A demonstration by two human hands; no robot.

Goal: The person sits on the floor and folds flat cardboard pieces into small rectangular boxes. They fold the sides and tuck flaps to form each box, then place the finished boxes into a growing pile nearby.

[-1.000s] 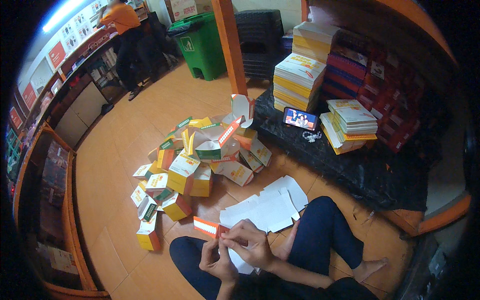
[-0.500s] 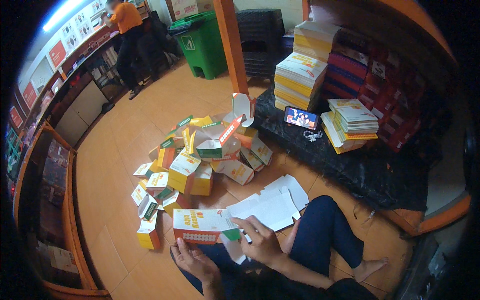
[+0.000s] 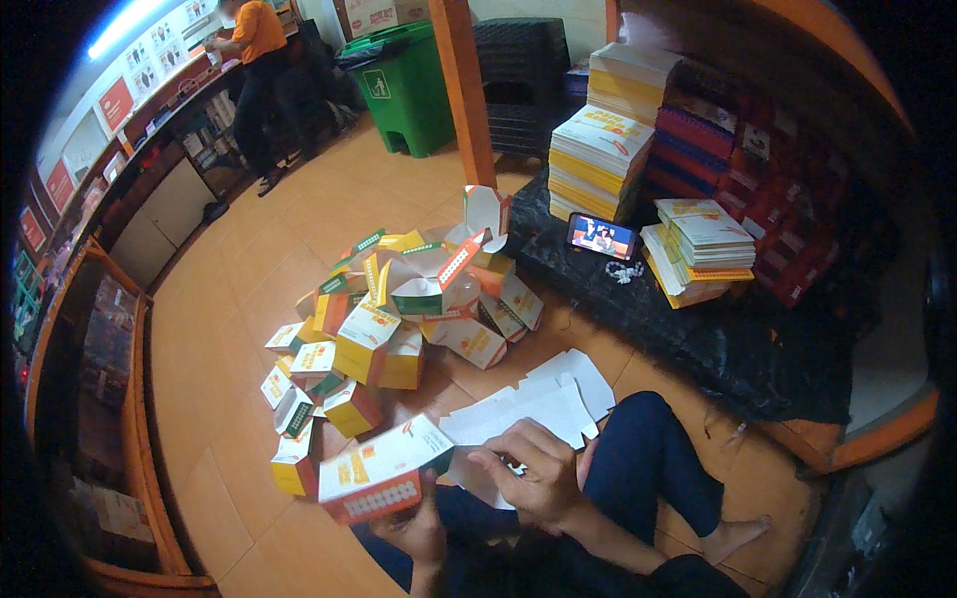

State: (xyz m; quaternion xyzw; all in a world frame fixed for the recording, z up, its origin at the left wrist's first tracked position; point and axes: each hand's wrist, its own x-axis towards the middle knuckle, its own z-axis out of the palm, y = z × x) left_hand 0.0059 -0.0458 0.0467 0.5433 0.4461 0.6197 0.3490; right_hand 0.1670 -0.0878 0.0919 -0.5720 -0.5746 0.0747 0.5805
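A white, yellow-lettered carton (image 3: 384,460) with an orange side and a dark green end is tilted over my lap. My left hand (image 3: 417,530) grips it from below, thumb at the near side and the other fingers partly hidden underneath. At the carton's right end, my right hand (image 3: 538,480) is closed on a pale end flap, with its fingertips partly hidden. Just beyond that hand, a flat unfolded carton blank (image 3: 543,401), white side up, lies on the floor beside my knee.
A heap of folded cartons (image 3: 404,319) covers the floor ahead. Stacks of flat cartons (image 3: 598,149), a smaller stack (image 3: 703,239) and a propped phone (image 3: 600,236) sit on a black sheet (image 3: 638,309). Farther back are an orange post (image 3: 461,90), a green bin (image 3: 404,95) and a person (image 3: 261,80).
The carton has tipped and shifted down and left. My left hand has moved under it, while my right hand has moved from its green end to the flap.
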